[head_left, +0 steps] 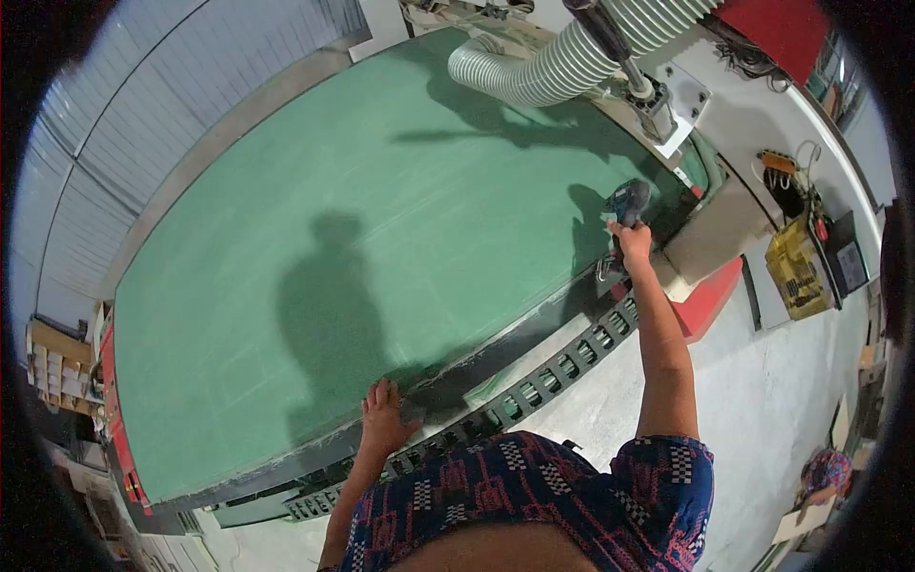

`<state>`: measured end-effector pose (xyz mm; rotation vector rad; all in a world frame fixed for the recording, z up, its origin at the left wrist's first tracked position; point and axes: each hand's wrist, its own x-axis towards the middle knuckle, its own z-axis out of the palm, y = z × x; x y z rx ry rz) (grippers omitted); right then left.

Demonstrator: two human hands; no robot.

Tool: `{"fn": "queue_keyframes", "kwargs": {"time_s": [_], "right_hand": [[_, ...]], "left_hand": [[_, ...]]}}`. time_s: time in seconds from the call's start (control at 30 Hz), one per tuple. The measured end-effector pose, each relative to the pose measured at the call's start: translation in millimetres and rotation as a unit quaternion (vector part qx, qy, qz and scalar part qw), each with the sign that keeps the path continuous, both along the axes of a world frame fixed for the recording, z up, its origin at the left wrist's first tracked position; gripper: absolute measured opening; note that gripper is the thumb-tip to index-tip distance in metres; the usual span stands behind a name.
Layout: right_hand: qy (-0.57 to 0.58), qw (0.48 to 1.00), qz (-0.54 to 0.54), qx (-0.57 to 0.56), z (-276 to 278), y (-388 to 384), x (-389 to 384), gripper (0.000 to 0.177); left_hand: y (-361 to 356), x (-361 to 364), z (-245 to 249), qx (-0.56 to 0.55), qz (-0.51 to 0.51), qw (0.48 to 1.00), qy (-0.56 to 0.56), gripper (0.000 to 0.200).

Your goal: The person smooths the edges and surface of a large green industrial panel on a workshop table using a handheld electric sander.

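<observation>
A large green board point(438, 257), dusty on top, lies flat in front of me. My left hand point(383, 419) rests on its near edge, palm down with fingers stretched out and nothing held. At the board's right end, my right hand point(631, 240) is wrapped round the handle of a dark blue and black cordless drill point(629, 198). Its body sits above my fist, close over the board's right corner. My grip hides part of the handle, and I cannot see the tool's tip clearly.
A clear ribbed hose point(534, 78) hangs over the board's far right. A black slotted cable chain point(534, 389) runs along the near side. Right of the board stand a metal cylinder mount point(653, 112) and a yellow container point(801, 272). Another person point(824, 472) is at the lower right.
</observation>
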<state>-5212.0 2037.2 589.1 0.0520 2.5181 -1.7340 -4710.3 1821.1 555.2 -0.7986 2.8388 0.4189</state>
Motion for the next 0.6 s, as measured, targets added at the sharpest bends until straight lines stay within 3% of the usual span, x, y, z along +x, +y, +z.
{"fn": "queue_keyframes", "kwargs": {"time_s": [0.33, 0.6], "right_hand": [[0.005, 0.999, 0.04, -0.011, 17.9, -65.0, -16.8, 0.032], [-0.012, 0.999, 0.031, -0.017, -3.9, -78.7, -22.2, 0.03]], "left_hand": [[-0.9, -4.8, 6.6, 0.031, 0.019, 0.999, -0.038, 0.087], [-2.5, -2.7, 4.8, 0.032, 0.013, 0.999, 0.003, 0.085]]}}
